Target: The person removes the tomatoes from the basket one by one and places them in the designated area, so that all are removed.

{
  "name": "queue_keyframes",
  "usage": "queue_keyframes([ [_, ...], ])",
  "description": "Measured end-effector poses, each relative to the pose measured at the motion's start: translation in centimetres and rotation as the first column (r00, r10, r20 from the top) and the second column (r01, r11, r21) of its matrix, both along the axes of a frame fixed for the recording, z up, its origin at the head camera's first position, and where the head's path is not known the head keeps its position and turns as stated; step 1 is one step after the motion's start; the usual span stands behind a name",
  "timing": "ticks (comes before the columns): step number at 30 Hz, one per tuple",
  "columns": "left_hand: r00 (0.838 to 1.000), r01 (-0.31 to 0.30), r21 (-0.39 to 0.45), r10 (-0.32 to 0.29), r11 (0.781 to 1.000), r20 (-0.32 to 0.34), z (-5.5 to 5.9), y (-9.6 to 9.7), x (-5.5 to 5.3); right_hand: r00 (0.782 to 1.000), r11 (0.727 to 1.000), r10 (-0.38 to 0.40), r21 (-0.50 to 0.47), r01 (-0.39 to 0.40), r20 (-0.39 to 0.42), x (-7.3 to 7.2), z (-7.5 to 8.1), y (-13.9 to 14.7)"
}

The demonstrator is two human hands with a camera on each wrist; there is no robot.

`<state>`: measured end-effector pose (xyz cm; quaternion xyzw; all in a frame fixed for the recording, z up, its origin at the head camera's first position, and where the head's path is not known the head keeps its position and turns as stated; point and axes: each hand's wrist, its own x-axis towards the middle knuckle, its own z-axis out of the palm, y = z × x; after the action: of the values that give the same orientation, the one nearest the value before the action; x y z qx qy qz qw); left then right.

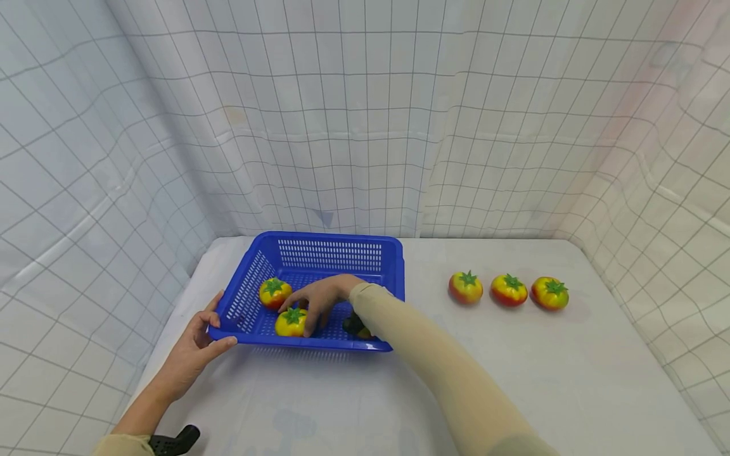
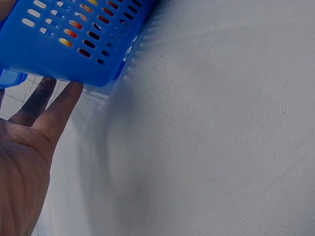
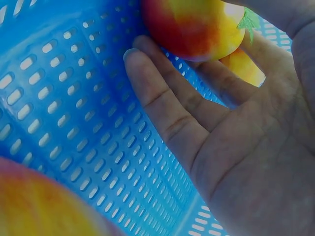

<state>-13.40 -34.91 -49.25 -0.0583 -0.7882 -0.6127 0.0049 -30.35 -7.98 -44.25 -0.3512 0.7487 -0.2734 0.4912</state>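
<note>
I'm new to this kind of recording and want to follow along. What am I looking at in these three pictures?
There's no robot here, just a person's two bare hands. The wide picture comes from a camera on the head, looking forward and down. The other two come from cameras worn on the wrists, each looking at its own hand's work.

On the white table stands a blue basket with slotted sides. The left hand holds its near left corner, thumb on the rim. The right hand reaches inside and grips a red-and-yellow fruit with a green leafy top; another fruit lies near it. Three similar fruits sit in a row to the basket's right.
</note>
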Motion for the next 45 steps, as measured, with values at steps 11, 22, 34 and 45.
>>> queue_keyframes([
  [11, 1.000, -0.008, -0.015, 0.008, 1.000, 0.003, 0.1, 0.1, 0.1, 1.000, 1.000, -0.004, -0.020, 0.003, -0.016, 0.0, 0.0, 0.3],
  [22, 1.000, -0.011, -0.021, 0.011, 1.000, 0.006, 0.1, 0.2, 0.0, 1.000, 0.999, -0.015, -0.041, 0.015, -0.004, -0.2, -0.1, 0.5],
  [34, 1.000, -0.012, -0.012, 0.012, 1.000, 0.005, 0.0, 0.3, 0.0, 0.999, 0.997, -0.035, -0.074, 0.035, 0.005, -1.0, 1.7, 2.2],
  [45, 1.000, -0.016, -0.012, 0.017, 1.000, 0.007, 0.1, 0.3, 0.0, 0.997, 0.988, -0.069, -0.140, 0.065, -0.025, -1.9, 4.9, 5.0],
])
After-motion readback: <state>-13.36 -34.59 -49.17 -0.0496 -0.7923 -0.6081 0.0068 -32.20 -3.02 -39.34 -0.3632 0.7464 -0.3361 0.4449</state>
